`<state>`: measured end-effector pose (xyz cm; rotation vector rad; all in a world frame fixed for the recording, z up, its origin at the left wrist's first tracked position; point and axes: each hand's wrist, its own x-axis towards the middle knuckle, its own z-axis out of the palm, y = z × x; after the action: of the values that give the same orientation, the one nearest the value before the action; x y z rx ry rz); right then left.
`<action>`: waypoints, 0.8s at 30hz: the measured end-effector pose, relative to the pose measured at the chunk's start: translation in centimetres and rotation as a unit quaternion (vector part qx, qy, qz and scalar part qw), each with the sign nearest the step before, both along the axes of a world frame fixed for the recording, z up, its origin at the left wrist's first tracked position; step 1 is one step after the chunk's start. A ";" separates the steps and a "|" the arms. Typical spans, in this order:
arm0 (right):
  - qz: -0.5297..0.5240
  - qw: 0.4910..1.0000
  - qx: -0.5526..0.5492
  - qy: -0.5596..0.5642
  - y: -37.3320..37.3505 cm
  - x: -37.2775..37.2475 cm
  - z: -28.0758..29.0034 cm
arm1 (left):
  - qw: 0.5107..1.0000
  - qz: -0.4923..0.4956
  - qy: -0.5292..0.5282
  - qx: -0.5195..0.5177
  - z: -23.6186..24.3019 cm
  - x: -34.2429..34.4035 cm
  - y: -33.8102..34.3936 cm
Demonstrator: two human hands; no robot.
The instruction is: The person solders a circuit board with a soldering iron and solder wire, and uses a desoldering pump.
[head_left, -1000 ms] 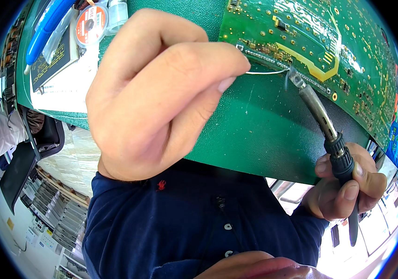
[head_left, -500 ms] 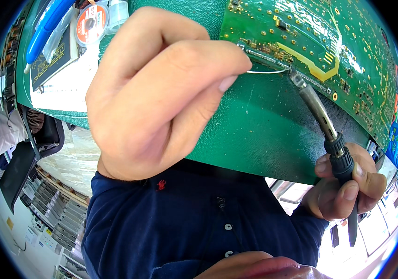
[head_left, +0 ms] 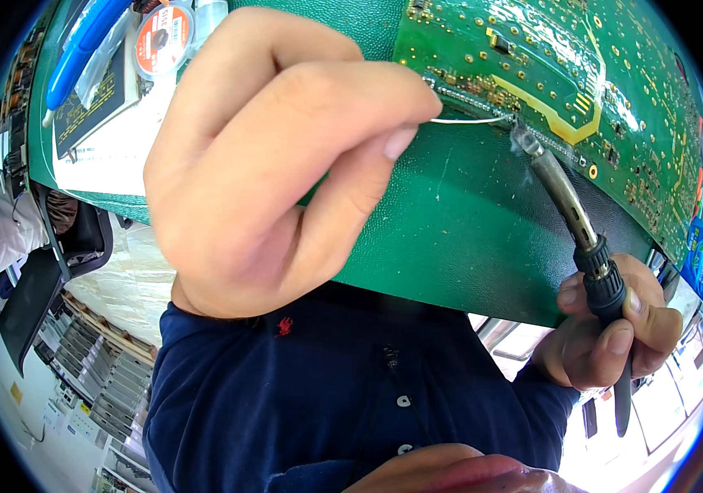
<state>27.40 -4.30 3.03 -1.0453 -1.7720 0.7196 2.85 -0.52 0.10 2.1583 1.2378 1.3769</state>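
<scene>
Pinched between thumb and forefinger of my left hand [head_left: 277, 164] is a thin strand of solder wire [head_left: 471, 122]. Its free end reaches the tip of a soldering iron [head_left: 565, 193], at the row of solder joints along the near edge of a green circuit board [head_left: 458, 53]. My right hand [head_left: 615, 329] is closed round the iron's black handle, low at the right. A wisp of smoke shows beside the iron's tip. The rest of the wire is hidden behind my left fingers.
A green mat [head_left: 425, 238] covers the bench under the board. At the far left lie a blue tool handle [head_left: 88, 53], a solder reel [head_left: 162, 39] with an orange label and a dark printed card [head_left: 92, 123] on white paper. Another person [head_left: 2, 230] is at the left edge.
My left hand has shifted slightly up and left with the solder wire. Smoke now rises at the iron's tip, which has moved very little. My right hand stays in place.
</scene>
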 end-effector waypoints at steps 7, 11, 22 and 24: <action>0.028 1.000 0.013 -0.007 0.2 0.2 -0.2 | 1.000 0.012 -0.011 -0.016 -0.2 -0.3 -0.4; 0.030 0.999 0.022 -0.008 0.2 0.2 -0.3 | 0.997 0.047 -0.062 0.007 -1.7 -0.3 -0.9; 0.076 0.996 0.032 -0.031 1.0 0.5 -0.2 | 0.994 0.045 -0.104 0.000 -0.9 -0.7 -0.3; 0.076 0.996 0.022 -0.032 0.9 0.5 -0.1 | 0.994 0.031 -0.106 -0.008 -0.7 -1.1 -0.5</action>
<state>27.88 -3.38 2.96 -0.9198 -1.9293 0.7428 1.77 -1.00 -0.65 1.9184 1.2391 1.5699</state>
